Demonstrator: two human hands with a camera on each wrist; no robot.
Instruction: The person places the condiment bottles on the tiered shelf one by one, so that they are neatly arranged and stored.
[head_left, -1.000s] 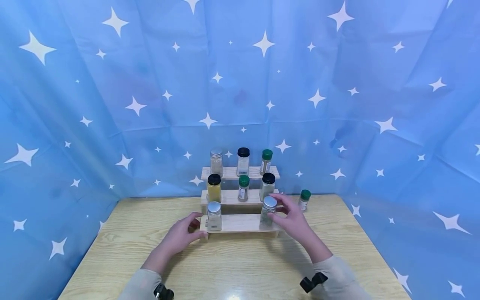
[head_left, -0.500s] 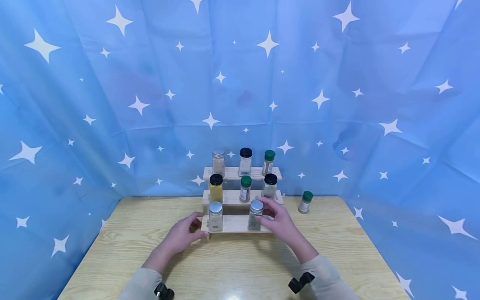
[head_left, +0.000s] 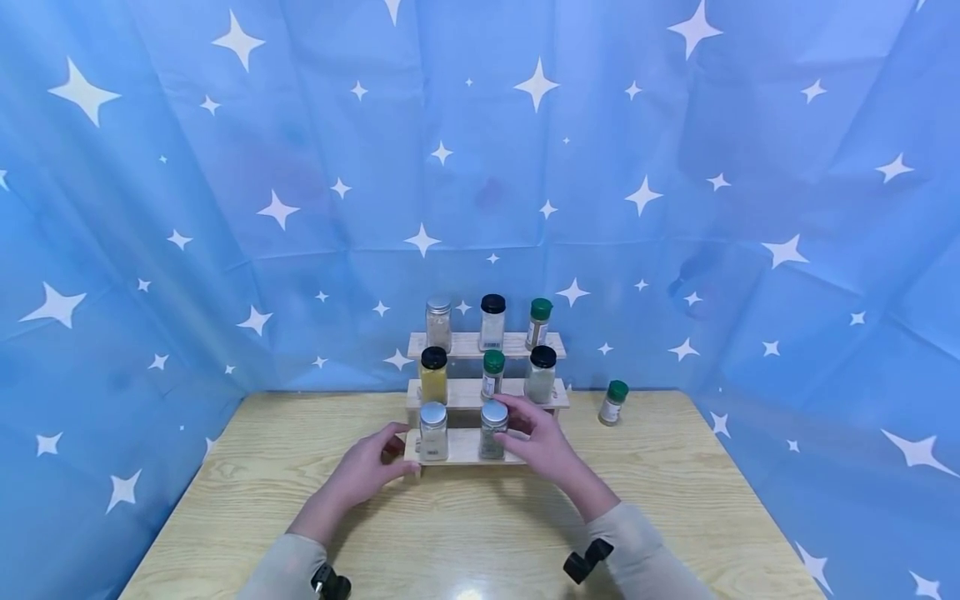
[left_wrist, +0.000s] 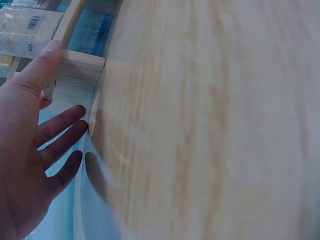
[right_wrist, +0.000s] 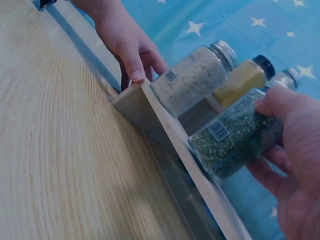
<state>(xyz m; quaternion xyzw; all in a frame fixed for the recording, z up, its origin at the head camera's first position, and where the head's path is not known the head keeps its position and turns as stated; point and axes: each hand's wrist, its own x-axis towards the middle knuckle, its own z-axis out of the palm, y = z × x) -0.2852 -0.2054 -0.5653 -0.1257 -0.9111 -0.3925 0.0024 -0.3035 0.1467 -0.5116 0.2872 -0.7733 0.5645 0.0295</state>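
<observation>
A three-tier wooden spice rack stands on the table. My right hand holds a glass jar of dried green herbs with a silver lid, upright at the middle of the lowest shelf. In the right wrist view the thumb lies on one side of the herb jar, with fingers on the other. At the left end of that shelf, my left hand pinches the rack's end between thumb and index finger; its other fingers are spread. Beside it sits a silver-lidded jar of pale granules.
On the middle shelf are a yellow spice jar, a small green-capped bottle and a black-lidded jar. Three more containers line the top shelf. Another green-capped bottle stands on the table, right of the rack. A starry curtain hangs behind.
My right hand has slid the herb jar leftward along the lowest shelf, from its right end to the middle. The left hand has kept its place at the rack's end.
</observation>
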